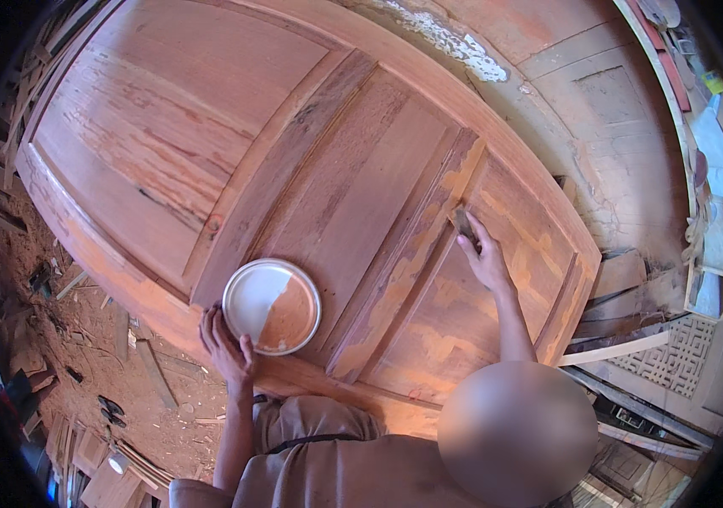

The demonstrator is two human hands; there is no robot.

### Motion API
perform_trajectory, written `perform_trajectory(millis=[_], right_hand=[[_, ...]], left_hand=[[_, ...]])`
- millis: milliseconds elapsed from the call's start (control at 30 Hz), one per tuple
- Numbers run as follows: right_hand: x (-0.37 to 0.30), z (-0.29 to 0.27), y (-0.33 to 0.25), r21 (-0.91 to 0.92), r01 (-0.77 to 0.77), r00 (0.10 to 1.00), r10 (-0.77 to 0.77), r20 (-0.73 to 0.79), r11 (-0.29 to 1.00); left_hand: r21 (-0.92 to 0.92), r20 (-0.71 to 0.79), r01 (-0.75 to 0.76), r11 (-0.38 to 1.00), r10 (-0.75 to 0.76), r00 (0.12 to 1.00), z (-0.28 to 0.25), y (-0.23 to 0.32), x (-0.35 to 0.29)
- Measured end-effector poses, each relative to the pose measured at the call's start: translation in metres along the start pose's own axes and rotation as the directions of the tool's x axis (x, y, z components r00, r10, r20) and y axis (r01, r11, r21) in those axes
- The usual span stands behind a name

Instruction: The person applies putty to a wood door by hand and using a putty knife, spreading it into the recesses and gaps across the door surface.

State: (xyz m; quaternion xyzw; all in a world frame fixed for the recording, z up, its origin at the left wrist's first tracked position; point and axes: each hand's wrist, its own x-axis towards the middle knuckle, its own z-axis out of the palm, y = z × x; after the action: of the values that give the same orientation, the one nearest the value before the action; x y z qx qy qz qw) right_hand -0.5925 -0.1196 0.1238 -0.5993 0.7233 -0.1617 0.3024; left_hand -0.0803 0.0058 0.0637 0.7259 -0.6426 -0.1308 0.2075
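A wooden panelled door (353, 169) lies flat in front of me, with streaks of orange-brown filler on its right part. On its near edge sits a round white lid (248, 298) with a raised rim; orange-brown paste (288, 315) covers its right half. Beside the lid's lower left rim rests my left hand (228, 349), fingers and thumb apart, near or touching the rim. My right hand (487, 256) is closed on a small dark flat piece (463, 224), held against the filler-streaked rail. Its exact kind is too small to tell.
Wood scraps (154, 372) and sawdust cover the ground at the left. Boards (624, 296) are stacked beyond the door's right end, near a carved lattice panel (675, 356). Another panelled door (607, 110) lies at the far right. A pair of dark sandals (111, 410) is on the ground.
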Motion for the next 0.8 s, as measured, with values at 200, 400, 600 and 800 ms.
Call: perform_trajectory(millis=[200, 400, 600, 800], right_hand=[[0.064, -0.012, 0.032, -0.078, 0.195, 0.98, -0.197, -0.018, 0.978], [0.1, -0.031, 0.045, -0.151, 0.195, 0.975, -0.209, -0.079, 0.969], [0.145, -0.039, 0.057, -0.207, 0.255, 0.96, -0.273, -0.063, 0.944], [0.15, -0.034, 0.069, -0.192, 0.317, 0.943, -0.33, -0.041, 0.929]], left_hand=[[-0.003, -0.047, -0.02, 1.0, 0.02, 0.999, 0.008, -0.001, -0.001], [-0.004, -0.047, -0.034, 0.999, 0.034, 0.998, 0.007, -0.001, -0.001], [0.002, -0.052, -0.044, 0.999, 0.044, 0.998, 0.007, 0.004, 0.0], [0.014, -0.03, -0.031, 0.999, 0.032, 0.999, 0.007, 0.004, 0.001]])
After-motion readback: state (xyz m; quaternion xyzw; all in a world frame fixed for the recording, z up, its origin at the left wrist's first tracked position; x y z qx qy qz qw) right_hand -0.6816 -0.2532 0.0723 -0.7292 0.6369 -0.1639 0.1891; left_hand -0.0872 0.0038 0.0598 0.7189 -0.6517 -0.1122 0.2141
